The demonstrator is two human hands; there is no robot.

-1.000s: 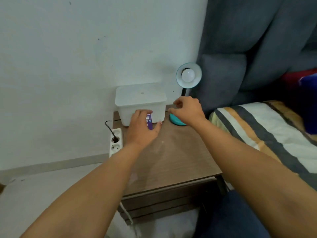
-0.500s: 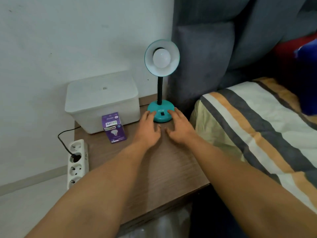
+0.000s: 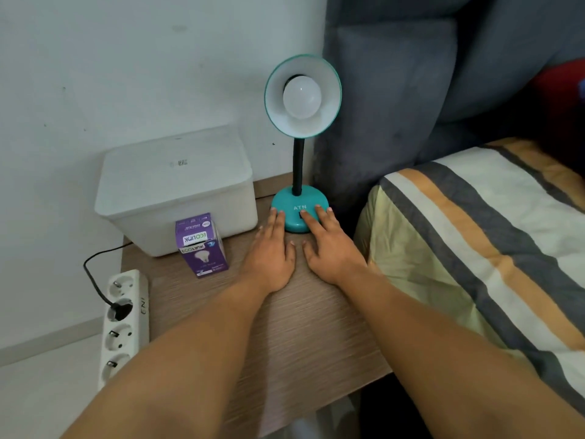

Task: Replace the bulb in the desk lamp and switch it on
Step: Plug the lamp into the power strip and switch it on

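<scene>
A teal desk lamp stands at the back of the wooden bedside table; its round base carries white letters and its shade faces me with an unlit white bulb in it. My left hand lies flat on the table, fingertips at the base's left edge. My right hand lies flat too, with fingertips resting on the front of the base, over its switch area. Both hands hold nothing. A purple bulb box stands upright left of my left hand.
A white lidded plastic box sits behind the purple box against the wall. A white power strip with a black plug in it hangs at the table's left side. A striped bed and grey headboard border the right.
My left hand let go of the purple box, which now stands by the white box, and moved right to the lamp base. Both hands flattened at the base; the view came closer.
</scene>
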